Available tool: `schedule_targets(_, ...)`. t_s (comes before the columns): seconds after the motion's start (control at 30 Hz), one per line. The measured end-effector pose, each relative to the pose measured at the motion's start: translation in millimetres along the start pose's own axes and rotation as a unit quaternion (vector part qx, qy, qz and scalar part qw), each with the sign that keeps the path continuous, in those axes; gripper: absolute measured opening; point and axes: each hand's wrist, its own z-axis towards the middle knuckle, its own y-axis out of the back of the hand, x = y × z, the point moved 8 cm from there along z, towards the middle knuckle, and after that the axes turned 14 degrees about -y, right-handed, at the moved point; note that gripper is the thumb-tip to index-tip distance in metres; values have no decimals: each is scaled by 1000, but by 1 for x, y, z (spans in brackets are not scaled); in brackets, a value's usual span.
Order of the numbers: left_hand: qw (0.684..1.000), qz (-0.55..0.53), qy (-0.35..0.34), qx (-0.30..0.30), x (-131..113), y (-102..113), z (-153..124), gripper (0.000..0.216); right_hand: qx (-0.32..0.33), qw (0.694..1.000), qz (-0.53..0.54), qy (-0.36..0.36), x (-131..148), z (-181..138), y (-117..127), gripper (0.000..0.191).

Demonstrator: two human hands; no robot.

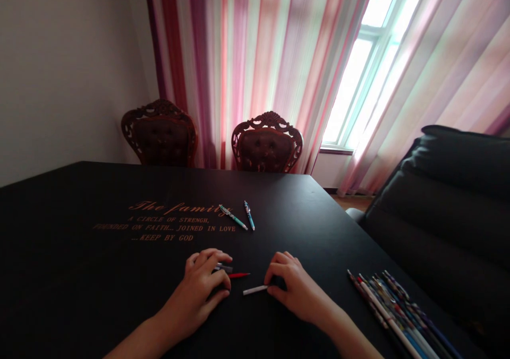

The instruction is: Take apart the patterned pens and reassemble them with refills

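Between your hands is a white stick (253, 290), one end pinched and hidden by your right hand (289, 283). Your left hand (207, 280) covers most of a red pen (238, 275) and a grey piece (226, 268); I cannot tell whether it grips them. The bottom edge crops a pen bundle (385, 314) on the black, lettered desk (99, 284); beyond stand carved chairs (266, 151) and striped curtains (258, 56).

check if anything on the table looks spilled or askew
Nothing looks spilled. Slightly askew: one teal pen overlaps the end of the printed lettering, angled to a second teal pen, both away from the pen pile at right.
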Motion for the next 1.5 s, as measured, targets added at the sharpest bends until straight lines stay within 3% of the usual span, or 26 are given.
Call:
schedule_targets(0.23,1000,13,-6,1,-1,1,1,15,-15,1000,-1,-4,1,0,1,17)
schedule_targets(0.37,998,22,26,-48,5,7,-1,13,-14,1000,20,3,9,-2,-1,11)
schedule_targets(0.47,993,-15,65,-97,11,12,-3,10,-24,999,45,19,17,-4,0,8)
schedule_targets(0.63,976,-124,123,-130,17,10,-5,18,-58,991,116,40,26,-6,4,4)
schedule_targets(0.9,957,-197,160,-143,16,1,-7,22,-72,984,155,45,25,-8,1,4)
schedule_targets(1.37,936,-225,202,-181,17,4,-11,19,-129,980,94,116,42,-22,1,13)
schedule_targets(1.5,940,-222,209,-152,13,-3,-11,17,-125,981,98,108,45,-22,-2,14)
